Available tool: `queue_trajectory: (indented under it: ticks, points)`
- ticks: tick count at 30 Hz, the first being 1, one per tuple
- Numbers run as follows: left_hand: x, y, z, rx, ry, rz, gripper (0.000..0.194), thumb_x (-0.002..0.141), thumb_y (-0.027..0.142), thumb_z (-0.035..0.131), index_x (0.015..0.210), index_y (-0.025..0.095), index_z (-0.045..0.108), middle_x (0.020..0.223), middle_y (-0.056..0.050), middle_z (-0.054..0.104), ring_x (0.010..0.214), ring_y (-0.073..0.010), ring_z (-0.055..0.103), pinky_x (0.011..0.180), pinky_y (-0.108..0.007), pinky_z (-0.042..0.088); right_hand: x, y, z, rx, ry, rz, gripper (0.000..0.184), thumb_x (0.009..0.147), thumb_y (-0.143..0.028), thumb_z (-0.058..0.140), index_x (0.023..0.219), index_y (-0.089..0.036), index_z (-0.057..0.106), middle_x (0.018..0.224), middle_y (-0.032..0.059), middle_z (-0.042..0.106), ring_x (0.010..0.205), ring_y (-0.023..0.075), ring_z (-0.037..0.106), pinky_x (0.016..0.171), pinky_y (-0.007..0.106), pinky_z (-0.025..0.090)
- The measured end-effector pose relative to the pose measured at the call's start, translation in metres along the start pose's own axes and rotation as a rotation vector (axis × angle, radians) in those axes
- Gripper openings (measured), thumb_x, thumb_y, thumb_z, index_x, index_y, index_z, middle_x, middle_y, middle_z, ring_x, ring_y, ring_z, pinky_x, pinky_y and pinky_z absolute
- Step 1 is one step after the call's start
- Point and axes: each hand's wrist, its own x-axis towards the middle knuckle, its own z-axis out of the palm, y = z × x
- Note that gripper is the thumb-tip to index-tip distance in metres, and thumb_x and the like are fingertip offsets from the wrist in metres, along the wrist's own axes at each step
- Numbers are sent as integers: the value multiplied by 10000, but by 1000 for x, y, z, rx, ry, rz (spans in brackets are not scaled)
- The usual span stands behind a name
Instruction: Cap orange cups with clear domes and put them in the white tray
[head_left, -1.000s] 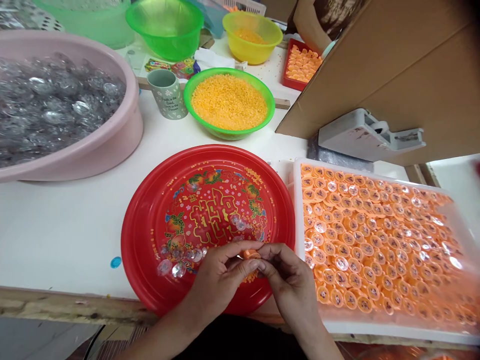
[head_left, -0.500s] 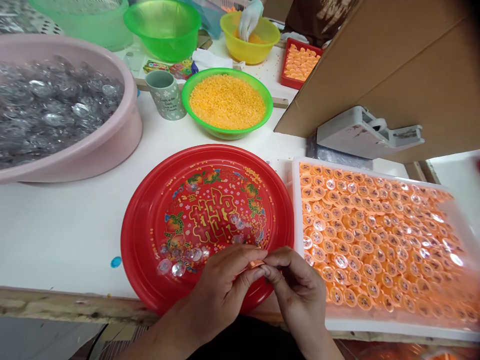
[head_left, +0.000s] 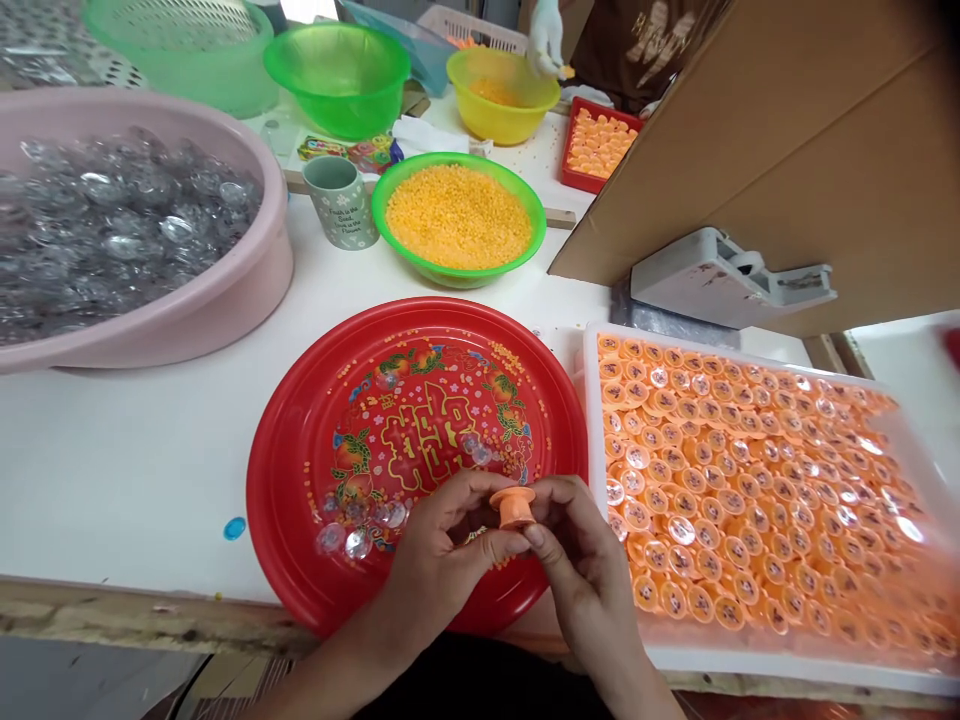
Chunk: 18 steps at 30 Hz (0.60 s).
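Left hand [head_left: 442, 545]: my fingers are curling in and, with the thumb, are pinching one side of the orange piece.
Right hand [head_left: 589, 550]: my thumb and bent fingers are gripping its other side.
Orange piece [head_left: 515, 508]: I am holding this spool-shaped thing between both hands, above the red tray, its wide flange facing up.
Red tray [head_left: 281, 480]: it is lying beneath my hands, with clear discs [head_left: 358, 543] resting left of my left hand.
White tray [head_left: 750, 668]: it is standing right of my right hand, holding rows of orange pieces.
Green bowl [head_left: 457, 274]: it is sitting beyond my hands, holding yellow-orange beads [head_left: 457, 215].
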Motion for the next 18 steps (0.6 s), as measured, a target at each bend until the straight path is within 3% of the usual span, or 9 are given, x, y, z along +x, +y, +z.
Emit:
queue_trajectory:
  ticks: [4,8,11,14,18]
  points:
    - [-1,1,-3,115,47,132,264,787,141,727,1027,252,716,985,1,735,867,-148,689,786,-228,552,-1,3,-1,227,-19,108,175,891,-292,649,1064,-267,638,848,1,631,761,130,590,678,225,499]
    - [-7,1,-3,252,100,285,334,788,143,740,1085,291,710,994,20,743,887,-141,689,815,-220,547,-2,7,-4,270,12,127,199,838,-271,723,1032,-286,682,878,-8,670,811,128,624,710,213,504]
    - [-9,1,-3,350,70,340,335,823,140,696,1126,283,694,1001,4,744,881,-148,696,795,-221,557,-3,7,-6,314,-17,138,165,819,-262,739,976,-264,688,838,-14,672,766,124,621,685,213,498]
    - [-6,-2,-4,427,19,343,302,857,133,628,1117,273,694,978,-10,752,880,-162,706,830,-249,567,-2,5,-4,302,-59,138,116,820,-273,727,906,-221,669,787,-10,652,714,126,601,655,219,483]
    - [-4,-14,-4,451,70,245,288,835,205,632,1107,277,696,1065,-32,750,959,-220,709,909,-329,575,3,-1,4,293,-31,128,177,825,-335,705,948,-221,650,794,-2,641,705,139,607,632,233,488]
